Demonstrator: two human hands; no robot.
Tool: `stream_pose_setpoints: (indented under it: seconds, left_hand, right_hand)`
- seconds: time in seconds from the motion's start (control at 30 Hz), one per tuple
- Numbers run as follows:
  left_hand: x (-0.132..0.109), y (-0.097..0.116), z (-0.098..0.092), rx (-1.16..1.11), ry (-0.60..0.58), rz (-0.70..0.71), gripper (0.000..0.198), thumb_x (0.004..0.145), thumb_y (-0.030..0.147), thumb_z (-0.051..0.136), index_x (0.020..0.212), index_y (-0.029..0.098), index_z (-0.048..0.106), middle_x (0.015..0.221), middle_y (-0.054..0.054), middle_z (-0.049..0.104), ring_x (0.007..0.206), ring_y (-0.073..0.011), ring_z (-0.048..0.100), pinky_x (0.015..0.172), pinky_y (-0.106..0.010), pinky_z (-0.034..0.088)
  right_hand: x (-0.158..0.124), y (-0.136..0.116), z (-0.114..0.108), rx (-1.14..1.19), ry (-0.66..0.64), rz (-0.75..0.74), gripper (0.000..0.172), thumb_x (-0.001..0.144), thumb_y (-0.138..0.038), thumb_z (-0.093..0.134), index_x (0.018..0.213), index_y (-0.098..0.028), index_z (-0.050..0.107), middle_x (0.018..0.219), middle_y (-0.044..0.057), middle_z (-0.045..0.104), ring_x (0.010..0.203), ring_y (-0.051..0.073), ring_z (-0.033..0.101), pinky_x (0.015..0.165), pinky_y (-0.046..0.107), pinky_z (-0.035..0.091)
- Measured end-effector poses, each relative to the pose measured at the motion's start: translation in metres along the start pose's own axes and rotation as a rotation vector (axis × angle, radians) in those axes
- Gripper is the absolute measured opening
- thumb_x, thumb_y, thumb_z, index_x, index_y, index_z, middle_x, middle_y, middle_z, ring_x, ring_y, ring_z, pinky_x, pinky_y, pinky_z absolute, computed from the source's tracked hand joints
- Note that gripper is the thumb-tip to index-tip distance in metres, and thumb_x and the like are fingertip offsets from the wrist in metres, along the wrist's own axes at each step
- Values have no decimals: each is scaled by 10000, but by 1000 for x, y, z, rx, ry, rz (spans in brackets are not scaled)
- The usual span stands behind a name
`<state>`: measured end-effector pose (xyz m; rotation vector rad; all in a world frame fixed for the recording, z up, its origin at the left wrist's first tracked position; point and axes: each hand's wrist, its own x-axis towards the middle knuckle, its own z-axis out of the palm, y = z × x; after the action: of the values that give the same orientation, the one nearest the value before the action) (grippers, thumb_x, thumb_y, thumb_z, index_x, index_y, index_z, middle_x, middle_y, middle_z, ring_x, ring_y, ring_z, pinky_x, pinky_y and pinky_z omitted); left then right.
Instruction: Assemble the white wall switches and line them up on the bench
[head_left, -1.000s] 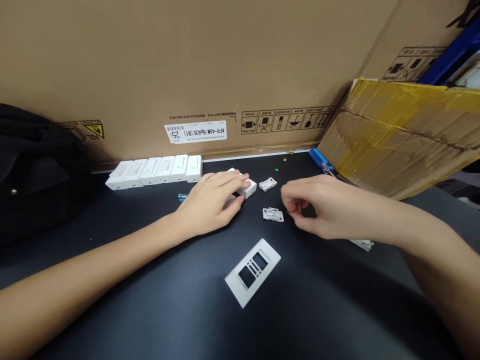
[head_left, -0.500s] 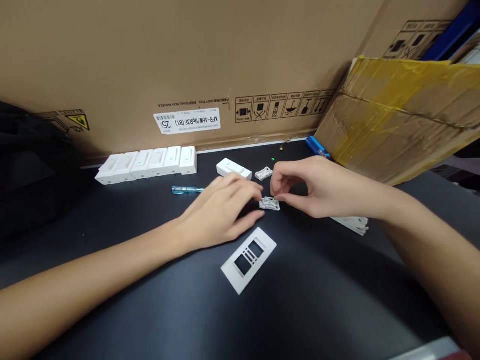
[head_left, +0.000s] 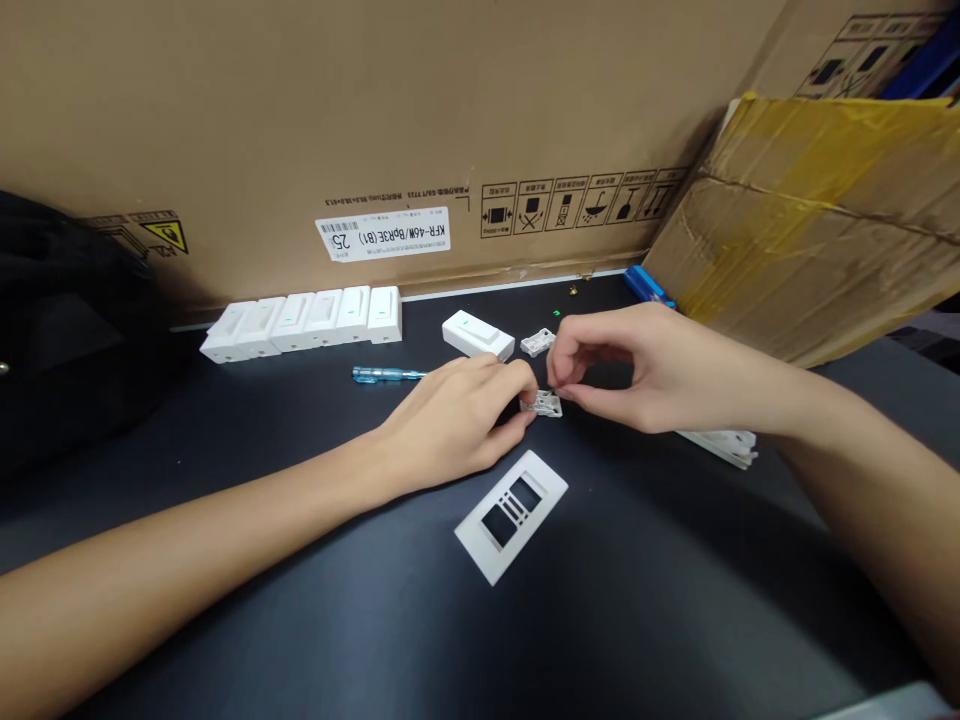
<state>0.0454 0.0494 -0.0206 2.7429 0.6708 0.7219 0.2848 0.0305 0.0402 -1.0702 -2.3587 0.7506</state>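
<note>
My left hand (head_left: 469,415) rests on the dark table, thumb and fingertips closed on the left end of a small white plastic switch base (head_left: 547,404). Above the base's right end, my right hand (head_left: 622,370) pinches with thumb and forefinger; what sits in the pinch is too small to make out. Just behind lies a second small white plastic part (head_left: 537,342). Nearer to me a white rectangular switch faceplate (head_left: 512,515) with two square openings lies flat and slanted. A finished-looking white wall switch (head_left: 478,335) stands behind my left hand.
Several white switches (head_left: 301,325) form a row at the back left. A blue pen (head_left: 386,375) lies by my left hand. Small brass pieces (head_left: 574,290), a green bit (head_left: 556,313) and a blue object (head_left: 649,286) sit near the cardboard boxes (head_left: 810,230). White strips (head_left: 724,445) lie under my right forearm.
The view has shifted slightly, so everything sits a little further right. My left thumb and fingers have closed in on the switch base; my right hand keeps its pinch at the base's right end.
</note>
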Motion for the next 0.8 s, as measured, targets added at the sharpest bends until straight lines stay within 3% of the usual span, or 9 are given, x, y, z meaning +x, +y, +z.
stream_pose_setpoints:
  seconds: [0.13,0.27,0.5,0.8]
  left_hand:
    - [-1,0,-1,-19,91,11,144,1023,289,658,1110,179,626,919,-21,674,797,-183,624,695,-305,490]
    - [-2,-1,-1,-57,163,78,122,1065,268,605,1076,163,665,895,-32,689,821,-184,621,748,-316,508]
    - [-1,0,-5,-152,274,60,97,1057,212,616,988,182,677,884,-20,729,810,-152,661,773,-277,524]
    - [0,-1,-10,-208,242,21,97,1044,234,645,986,181,703,893,-21,755,800,-150,689,756,-268,525]
  right_hand:
    - [-1,0,0,97,48,-6,113,828,-169,736,882,-221,653,899,-3,735,805,165,702,746,309,584]
    - [0,-5,5,157,54,-27,120,833,-185,762,889,-215,660,888,-6,735,800,155,698,743,299,586]
    - [0,-14,3,86,97,-5,66,880,-237,740,913,-232,684,928,17,754,843,191,709,777,336,594]
    - [3,-16,4,-17,95,-28,88,946,-298,679,933,-237,741,920,40,779,839,213,702,759,348,539]
